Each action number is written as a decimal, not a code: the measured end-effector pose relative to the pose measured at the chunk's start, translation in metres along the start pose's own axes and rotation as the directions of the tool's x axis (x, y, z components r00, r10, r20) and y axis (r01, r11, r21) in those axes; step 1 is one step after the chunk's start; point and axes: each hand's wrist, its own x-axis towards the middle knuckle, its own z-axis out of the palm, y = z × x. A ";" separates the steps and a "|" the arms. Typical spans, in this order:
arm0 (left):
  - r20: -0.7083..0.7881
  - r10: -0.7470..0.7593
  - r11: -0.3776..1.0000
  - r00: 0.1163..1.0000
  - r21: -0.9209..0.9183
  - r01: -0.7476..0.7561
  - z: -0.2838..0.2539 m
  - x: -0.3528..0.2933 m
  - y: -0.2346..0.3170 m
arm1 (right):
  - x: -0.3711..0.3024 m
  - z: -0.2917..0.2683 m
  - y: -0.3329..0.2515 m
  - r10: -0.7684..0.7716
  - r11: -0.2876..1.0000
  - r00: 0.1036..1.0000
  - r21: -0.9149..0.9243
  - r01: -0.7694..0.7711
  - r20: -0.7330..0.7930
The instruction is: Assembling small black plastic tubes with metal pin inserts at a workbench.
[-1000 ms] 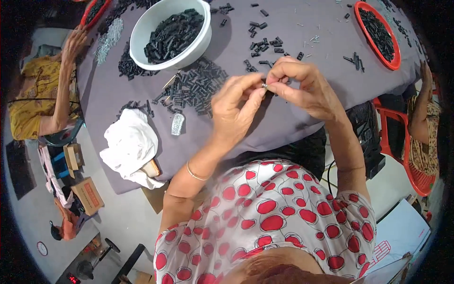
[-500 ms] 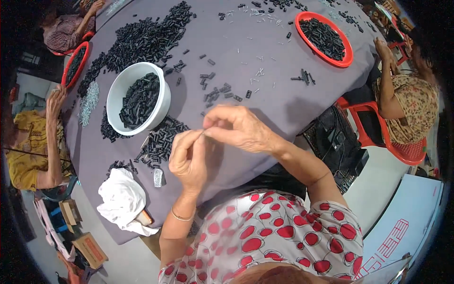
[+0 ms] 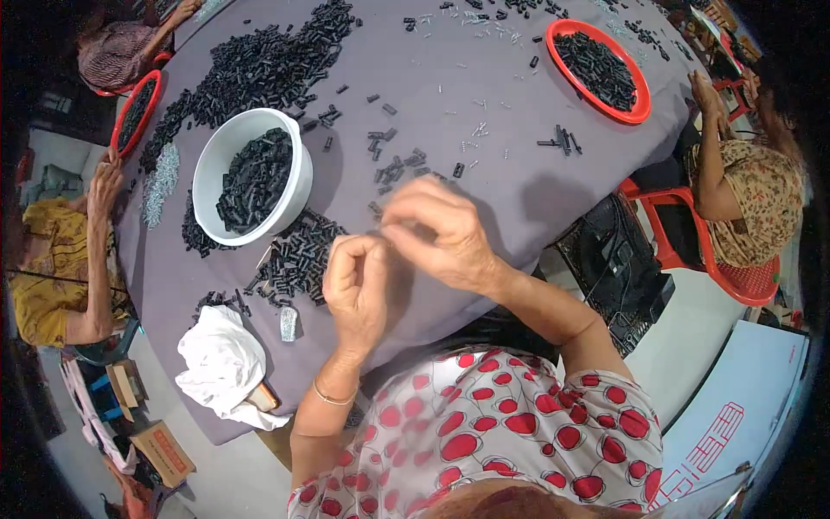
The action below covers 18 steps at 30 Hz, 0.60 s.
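My left hand (image 3: 356, 281) is held above the near part of the table, its fingers curled and pinched together; whatever sits in the pinch is hidden. Just right of it, my right hand (image 3: 445, 233) is bent over with its fingertips smeared by motion, so I cannot see if it holds anything. A small gap separates the two hands. Beyond them lie scattered small black plastic pieces (image 3: 402, 169) and a few thin silvery pins (image 3: 478, 130). A white bowl (image 3: 300, 186) filled with similar black pieces stands to the left, with a loose pile (image 3: 298, 264) beside it.
A large black heap (image 3: 268, 69) covers the far left of the grey cloth. Silvery pins form another pile (image 3: 162, 190). A red tray (image 3: 643, 99) of black pieces sits far right. A white cloth (image 3: 220, 363) lies near left. Other people sit around the table, some on red chairs (image 3: 670, 229).
My hands, touching at the fingertips before, have come slightly apart. My left hand has shifted a little to the right, and my right hand has turned and its fingers have moved.
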 end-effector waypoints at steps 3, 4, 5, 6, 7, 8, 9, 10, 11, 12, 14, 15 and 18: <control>0.013 -0.012 0.999 1.000 0.033 0.011 -0.001 -0.001 0.000 | 0.010 -0.021 0.007 0.041 0.962 0.999 -0.269 -0.041 -0.007; 0.001 -0.027 0.999 1.000 0.038 0.027 -0.001 -0.001 0.000 | 0.015 -0.027 0.018 0.000 0.924 1.000 -0.382 0.000 0.000; -0.007 -0.044 0.998 0.999 0.038 0.044 -0.001 -0.001 0.000 | 0.019 -0.033 0.025 0.010 0.901 1.000 -0.434 -0.007 0.003; -0.016 -0.059 0.997 0.998 0.040 0.060 0.000 -0.001 0.000 | 0.025 -0.040 0.032 0.018 0.876 1.000 -0.482 -0.013 0.006; -0.017 -0.060 0.997 0.998 0.039 0.061 0.001 -0.001 0.001 | 0.026 -0.045 0.048 0.007 0.863 1.000 -0.506 0.008 0.026; -0.008 -0.025 0.997 1.000 0.068 0.026 0.002 -0.001 0.000 | 0.028 -0.052 0.060 0.008 0.862 1.000 -0.508 0.007 0.027; -0.001 0.010 0.995 1.000 0.099 -0.010 0.002 -0.001 0.000 | 0.029 -0.058 0.070 0.007 0.845 0.997 -0.534 0.036 0.078; -0.003 0.010 0.995 1.000 0.100 -0.009 0.002 -0.001 0.000 | 0.031 -0.066 0.079 0.009 0.827 0.992 -0.558 0.065 0.129; 0.004 0.018 0.994 1.000 0.112 -0.018 0.003 0.001 0.001 | 0.032 -0.075 0.088 -0.012 0.819 0.992 -0.568 0.081 0.125; 0.006 0.024 0.991 1.000 0.128 -0.024 0.001 0.000 0.001 | 0.034 -0.083 0.089 -0.011 0.822 0.992 -0.563 0.083 0.129; 0.005 0.037 0.989 0.999 0.140 -0.038 0.001 0.000 0.001 | 0.039 -0.103 0.088 0.044 0.835 0.994 -0.549 0.017 0.096; 0.010 0.055 0.988 0.998 0.147 -0.056 0.002 0.001 0.001 | 0.040 -0.112 0.092 0.097 0.827 0.990 -0.562 -0.022 0.103; 0.028 0.058 0.981 0.998 0.182 -0.062 0.003 0.000 0.002 | 0.046 -0.126 0.096 0.170 0.835 0.967 -0.548 -0.041 0.187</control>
